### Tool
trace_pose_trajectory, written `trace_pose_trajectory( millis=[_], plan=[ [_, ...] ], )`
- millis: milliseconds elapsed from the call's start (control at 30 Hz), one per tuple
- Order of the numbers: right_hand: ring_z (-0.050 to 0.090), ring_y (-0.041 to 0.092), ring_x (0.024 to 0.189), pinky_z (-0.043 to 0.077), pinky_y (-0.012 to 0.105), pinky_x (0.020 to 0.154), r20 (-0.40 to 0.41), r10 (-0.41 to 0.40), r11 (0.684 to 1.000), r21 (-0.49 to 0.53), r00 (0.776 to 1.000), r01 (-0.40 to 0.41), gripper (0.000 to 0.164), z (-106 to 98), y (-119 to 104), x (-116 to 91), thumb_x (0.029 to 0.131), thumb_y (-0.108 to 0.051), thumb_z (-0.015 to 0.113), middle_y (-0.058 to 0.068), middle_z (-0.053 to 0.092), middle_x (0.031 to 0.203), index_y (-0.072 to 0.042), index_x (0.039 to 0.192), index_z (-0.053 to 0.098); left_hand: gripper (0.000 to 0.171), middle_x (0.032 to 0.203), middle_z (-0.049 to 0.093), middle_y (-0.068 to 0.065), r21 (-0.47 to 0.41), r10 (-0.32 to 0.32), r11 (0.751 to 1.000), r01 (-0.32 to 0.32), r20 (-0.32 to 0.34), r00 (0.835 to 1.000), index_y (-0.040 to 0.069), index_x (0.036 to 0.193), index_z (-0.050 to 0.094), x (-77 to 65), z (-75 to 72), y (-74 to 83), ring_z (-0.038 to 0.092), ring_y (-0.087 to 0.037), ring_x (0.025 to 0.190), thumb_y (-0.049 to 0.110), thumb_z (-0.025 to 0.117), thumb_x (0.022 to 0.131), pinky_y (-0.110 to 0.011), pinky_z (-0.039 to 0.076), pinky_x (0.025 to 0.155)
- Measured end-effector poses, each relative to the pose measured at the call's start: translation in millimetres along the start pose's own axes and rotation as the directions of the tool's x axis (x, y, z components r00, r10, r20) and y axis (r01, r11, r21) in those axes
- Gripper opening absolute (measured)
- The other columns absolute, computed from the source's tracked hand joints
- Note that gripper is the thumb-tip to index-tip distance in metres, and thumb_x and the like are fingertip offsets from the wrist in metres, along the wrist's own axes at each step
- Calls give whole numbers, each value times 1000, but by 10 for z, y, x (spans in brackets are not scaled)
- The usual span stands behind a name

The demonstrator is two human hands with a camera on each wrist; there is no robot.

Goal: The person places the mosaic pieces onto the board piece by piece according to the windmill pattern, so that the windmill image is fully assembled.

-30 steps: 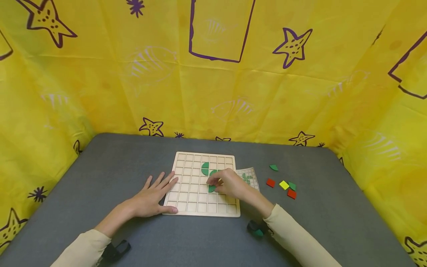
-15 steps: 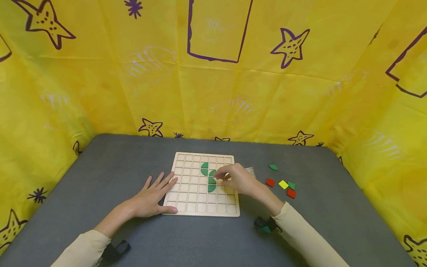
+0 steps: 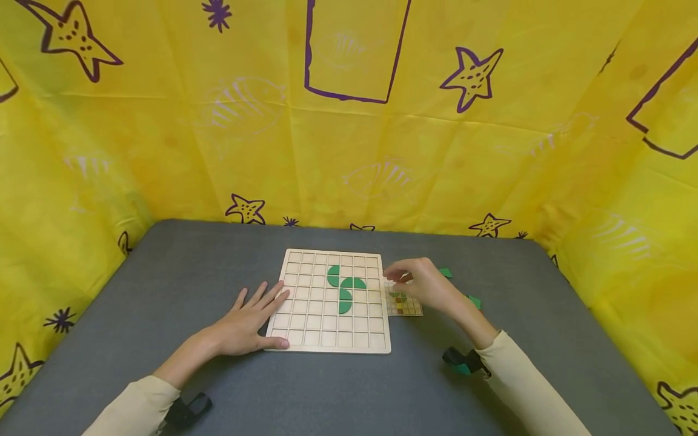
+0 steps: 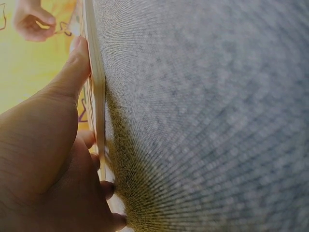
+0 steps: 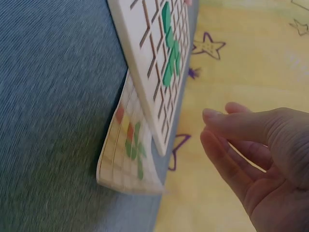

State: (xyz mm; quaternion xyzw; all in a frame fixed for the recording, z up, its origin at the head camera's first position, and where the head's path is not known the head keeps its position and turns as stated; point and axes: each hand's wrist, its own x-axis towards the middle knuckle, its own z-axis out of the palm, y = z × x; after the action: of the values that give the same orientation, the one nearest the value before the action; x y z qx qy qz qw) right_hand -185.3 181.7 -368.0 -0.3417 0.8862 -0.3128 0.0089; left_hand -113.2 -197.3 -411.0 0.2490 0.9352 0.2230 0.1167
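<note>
Over the camera feed, I have the left hand (image 3: 248, 324) resting on the left edge of the board (image 3: 312, 321), its fingers straight and spread. The right hand (image 3: 425, 284) hovers above the card (image 3: 412, 307) at the board's right edge, fingers loosely bent toward the thumb; I see nothing between them. Six green pieces (image 3: 346, 295) sit in the board's squares. I judge I'm between placements, copying the card's pattern; the next move calls for reaching right to pinch a loose green piece (image 3: 475, 302) off the table (image 3: 545, 315).
</note>
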Motion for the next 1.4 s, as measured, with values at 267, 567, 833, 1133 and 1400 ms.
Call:
trace_pose_trajectory(
  millis=[267,567,833,1133,1400],
  plan=[
    [67,23,88,56,39,78,-32,38,999,-13,999,-39,24,-116,185,-112,84,5,72,14,72,100,0,108,73,103,163,11,-16,-2,0,1000,0,1,1000,6,156,24,7,7,-14,5,-49,146,66,63,82,-71,-3,108],
    [67,27,89,57,41,77,-70,108,992,-61,992,-112,27,-288,415,-289,81,9,73,14,72,100,2,107,72,103,163,12,-17,-5,-1,1000,1,-2,1000,6,156,24,-5,22,-9,5,-49,145,65,64,82,-71,-3,108],
    [67,30,91,57,43,78,-87,192,979,-52,978,-197,29,-462,624,-502,83,9,72,19,71,103,5,111,70,102,163,12,-16,-3,-3,1000,3,2,1000,7,156,24,9,13,-4,5,-49,146,66,64,82,-71,-3,108],
    [68,31,87,57,41,75,-102,213,973,-69,972,-220,29,-611,734,-732,82,6,74,19,71,99,6,110,69,102,163,12,-16,-1,-4,1000,4,0,1000,6,156,24,5,13,4,6,-49,146,66,64,82,-71,-2,108],
    [68,28,82,56,35,69,-87,285,945,-138,954,-295,29,-676,840,-974,81,-2,78,16,71,94,6,108,69,102,163,12,-17,-4,-2,1000,2,-5,1000,6,156,24,-2,6,9,6,-50,145,64,65,83,-71,-3,107]
  ],
)
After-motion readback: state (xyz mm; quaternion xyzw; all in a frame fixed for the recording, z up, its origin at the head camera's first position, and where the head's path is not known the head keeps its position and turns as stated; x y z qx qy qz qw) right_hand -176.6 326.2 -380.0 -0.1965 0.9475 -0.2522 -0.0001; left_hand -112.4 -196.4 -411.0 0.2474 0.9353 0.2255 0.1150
